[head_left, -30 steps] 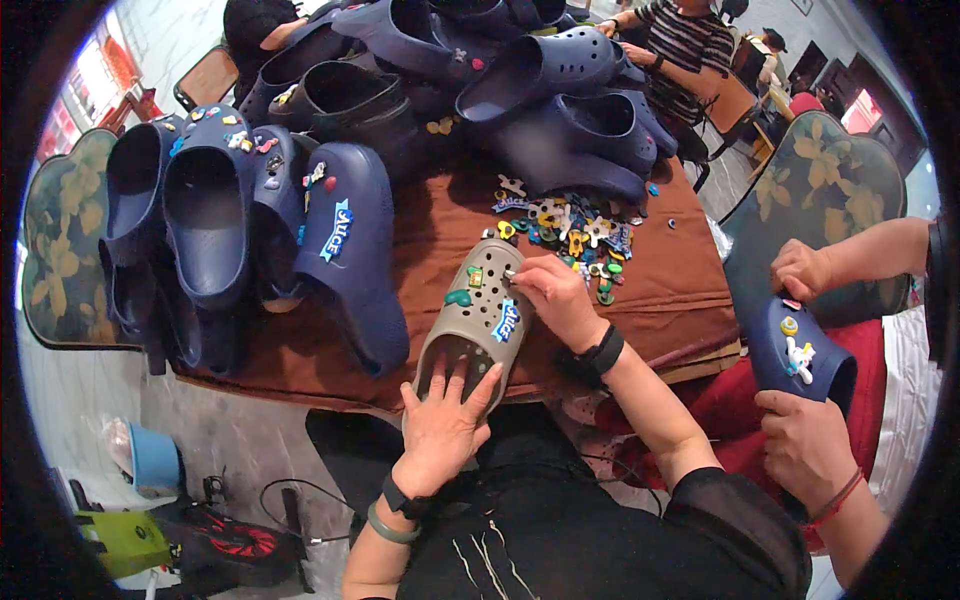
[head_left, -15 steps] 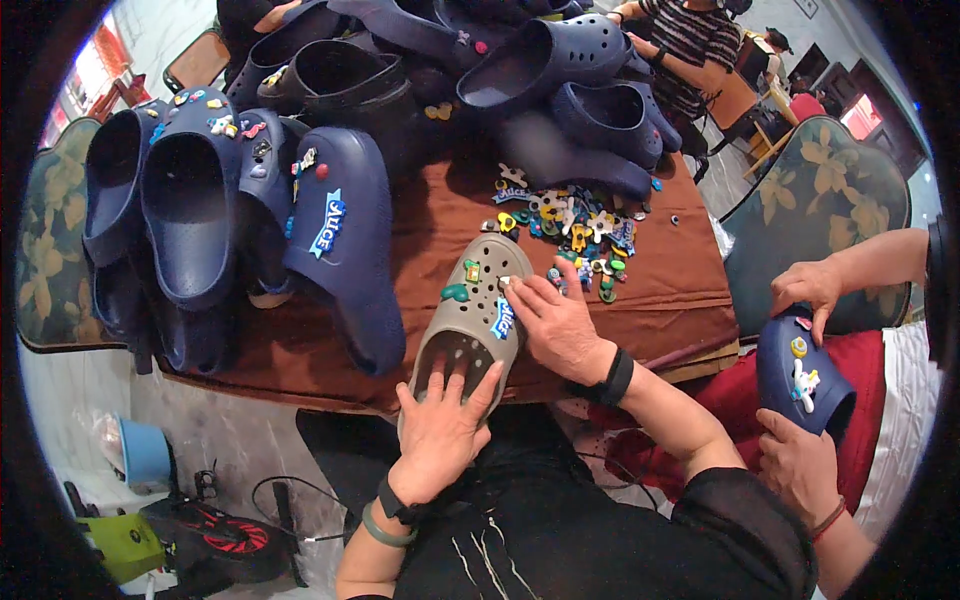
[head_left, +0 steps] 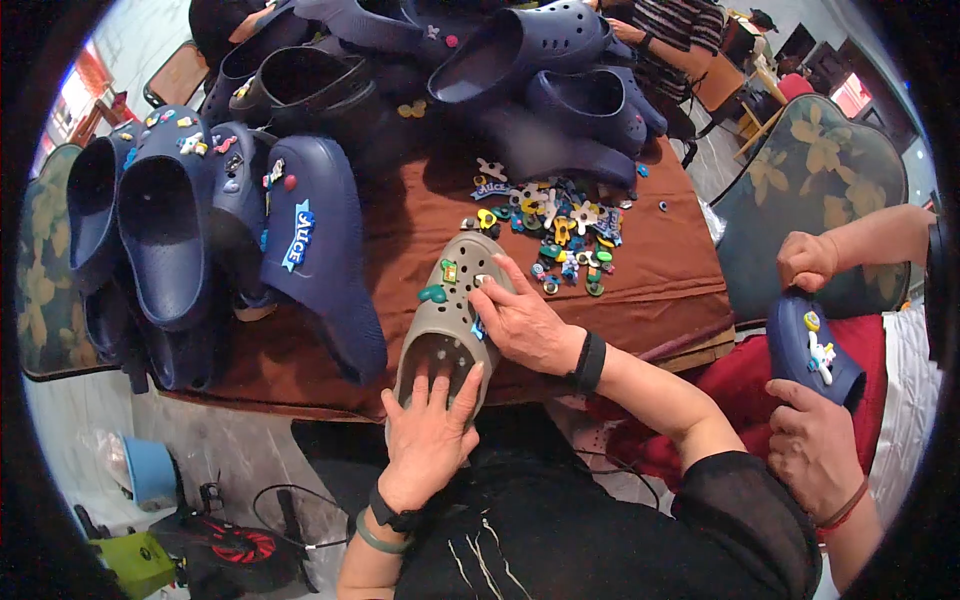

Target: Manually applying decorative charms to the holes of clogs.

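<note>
A taupe clog point(head_left: 425, 326) with holes in its upper lies at the table's front edge, toe pointing away. My left hand point(head_left: 432, 445) holds it from the heel end, fingers inside the opening and thumb along the right rim. My right hand point(head_left: 535, 325) is closed at the upper, its fingertips on a small whitish shoe charm point(head_left: 482, 281) over the holes. A green-and-yellow charm point(head_left: 450, 271) and a dark green charm point(head_left: 432, 294) sit on the clog's left side. A blue lettered charm point(head_left: 478, 328) is mostly hidden under my right hand.
Loose charms point(head_left: 560, 215) lie heaped beyond the clog on the brown cloth point(head_left: 660, 290). Navy clogs point(head_left: 160, 240) stand at left, more point(head_left: 500, 60) piled at the back. At right, a co-worker's hands point(head_left: 815, 450) hold a navy clog point(head_left: 800, 345). Another person stands behind the table.
The view has shifted slightly, so the scene sits further left. My right hand's fingers now cover more of the blue charm. The co-worker's upper hand has closed and moved up on the navy clog.
</note>
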The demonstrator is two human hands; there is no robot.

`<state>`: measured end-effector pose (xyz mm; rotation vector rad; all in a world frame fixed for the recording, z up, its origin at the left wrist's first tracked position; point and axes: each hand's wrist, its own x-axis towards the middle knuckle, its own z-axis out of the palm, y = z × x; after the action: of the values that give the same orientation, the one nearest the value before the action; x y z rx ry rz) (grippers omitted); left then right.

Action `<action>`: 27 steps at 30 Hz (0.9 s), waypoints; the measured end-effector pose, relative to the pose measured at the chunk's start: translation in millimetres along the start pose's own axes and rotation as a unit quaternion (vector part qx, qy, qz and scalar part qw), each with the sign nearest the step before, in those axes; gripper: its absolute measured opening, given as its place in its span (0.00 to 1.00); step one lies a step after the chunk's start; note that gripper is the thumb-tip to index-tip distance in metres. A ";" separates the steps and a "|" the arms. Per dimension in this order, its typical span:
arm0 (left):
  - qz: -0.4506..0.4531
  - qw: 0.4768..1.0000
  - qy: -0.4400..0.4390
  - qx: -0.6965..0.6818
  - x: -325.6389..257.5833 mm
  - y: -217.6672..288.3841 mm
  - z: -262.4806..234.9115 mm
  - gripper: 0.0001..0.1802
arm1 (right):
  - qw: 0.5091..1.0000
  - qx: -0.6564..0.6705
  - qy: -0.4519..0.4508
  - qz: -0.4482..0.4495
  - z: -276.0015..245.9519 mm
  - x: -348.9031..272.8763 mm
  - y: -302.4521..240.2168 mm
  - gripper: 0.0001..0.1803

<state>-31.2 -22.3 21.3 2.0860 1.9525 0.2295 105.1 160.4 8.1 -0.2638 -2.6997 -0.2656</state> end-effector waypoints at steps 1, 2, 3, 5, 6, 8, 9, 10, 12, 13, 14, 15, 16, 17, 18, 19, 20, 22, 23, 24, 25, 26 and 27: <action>0.002 1.000 0.006 0.004 0.0 -0.9 1.1 0.50 | 1.000 -0.002 0.000 0.001 0.7 -1.0 0.2 0.12; 0.003 1.000 0.008 0.005 -0.1 -1.3 1.0 0.50 | 1.000 0.015 -0.015 0.013 0.8 -1.8 0.5 0.13; 0.010 1.000 0.009 0.021 -0.3 -1.7 0.6 0.50 | 0.999 0.032 -0.030 0.025 0.1 -2.2 0.9 0.15; 0.016 0.999 0.014 0.040 -1.6 -3.0 -0.4 0.49 | 0.985 0.082 0.109 0.105 -1.5 -7.7 21.4 0.12; 0.023 0.998 0.025 0.049 -1.7 -3.3 1.1 0.50 | 0.977 0.059 0.117 0.166 -1.9 -16.5 37.5 0.11; 0.025 0.997 0.039 0.060 -3.5 -2.4 2.6 0.50 | 0.955 -0.028 0.116 0.270 3.1 -37.7 74.6 0.06; 0.016 0.999 0.027 0.036 -3.6 -2.2 3.0 0.49 | 0.936 -0.046 0.114 0.331 11.1 -49.0 89.2 0.04; 0.009 1.000 0.015 0.010 -2.9 -1.9 3.0 0.50 | 0.923 -0.085 0.097 0.362 21.1 -60.7 100.7 0.07; 0.007 1.000 0.011 0.006 -2.6 -1.2 1.0 0.50 | 0.915 -0.062 0.067 0.394 36.5 -72.6 113.1 0.09; 0.004 1.000 0.003 0.002 -3.3 -1.5 0.4 0.50 | 0.903 -0.036 0.034 0.426 39.5 -70.7 114.1 0.10; 0.001 1.000 0.005 0.003 -3.7 -1.3 0.7 0.50 | 0.895 -0.028 0.010 0.445 41.7 -70.1 114.2 0.12; 0.006 1.000 0.012 0.005 -3.7 -0.9 2.0 0.51 | 0.896 -0.027 0.011 0.442 43.5 -70.0 114.2 0.12; 0.010 1.000 0.020 0.008 -4.3 -1.2 2.7 0.51 | 0.894 -0.002 0.041 0.446 43.5 -68.2 112.5 0.11; 0.007 1.000 0.021 0.009 -4.8 -1.4 3.3 0.51 | 0.890 0.022 0.071 0.450 43.6 -66.4 110.3 0.10; 0.015 0.999 0.026 0.031 -5.4 -1.6 4.0 0.51 | 0.893 0.020 0.086 0.441 42.4 -66.2 107.8 0.08; 0.022 0.998 0.032 0.051 -5.5 -1.7 4.5 0.51 | 0.894 0.022 0.086 0.439 38.1 -61.6 103.7 0.08; 0.019 0.998 0.033 0.052 -5.6 -1.9 4.1 0.51 | 0.886 0.131 0.129 0.425 34.0 -56.9 99.3 0.08; 0.023 0.998 0.025 0.048 -5.3 -1.7 2.5 0.51 | 0.887 0.216 0.162 0.374 22.1 -43.4 84.0 0.09; 0.023 0.998 0.025 0.047 -5.0 -1.8 2.5 0.51 | 0.919 0.177 0.195 0.294 14.5 -31.8 74.0 0.09; 0.018 0.998 0.025 0.047 -7.0 -2.5 1.1 0.52 | 0.936 0.170 0.195 0.239 5.6 -13.7 62.5 0.09; 0.019 0.999 0.024 0.045 -5.1 -2.7 3.9 0.52 | 0.951 0.157 0.192 0.187 2.3 -4.5 55.5 0.09; 0.018 0.999 0.024 0.044 -5.8 -2.5 3.7 0.52 | 0.951 0.157 0.192 0.186 4.9 3.8 51.0 0.09; 0.019 0.998 0.030 0.047 -6.5 -2.4 3.8 0.52 | 0.959 0.143 0.193 0.149 7.2 11.1 47.3 0.10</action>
<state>-32.8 -29.1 17.4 2.2005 1.9951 0.2144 102.9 209.3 13.3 -0.4705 -2.2366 0.1507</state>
